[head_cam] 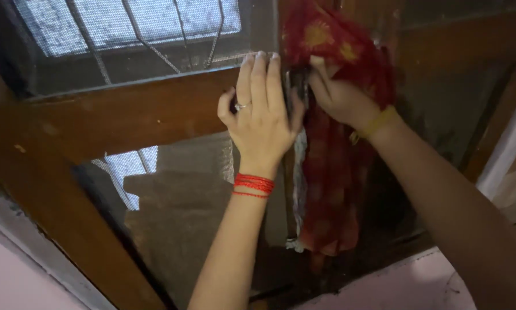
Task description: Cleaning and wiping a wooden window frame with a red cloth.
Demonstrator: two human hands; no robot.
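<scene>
My left hand point(262, 109) lies flat against the wooden window frame point(126, 115), fingers together and pointing up, a ring on one finger and red threads around the wrist. My right hand point(338, 95), with a yellow band at the wrist, grips a red patterned cloth point(332, 189) that hangs down the middle upright of the window. Between the two hands sits a dark metal latch point(297, 83), mostly hidden by fingers and cloth. The cloth's upper part point(326, 34) bunches above my right hand.
Mesh screen panes point(126, 23) with metal bars behind fill the upper left; a lower pane point(177, 195) shows steps outside. Dark panes point(458, 97) lie at right. Pink wall point(407, 287) borders the frame below, and a white strip point(507, 143) runs at far right.
</scene>
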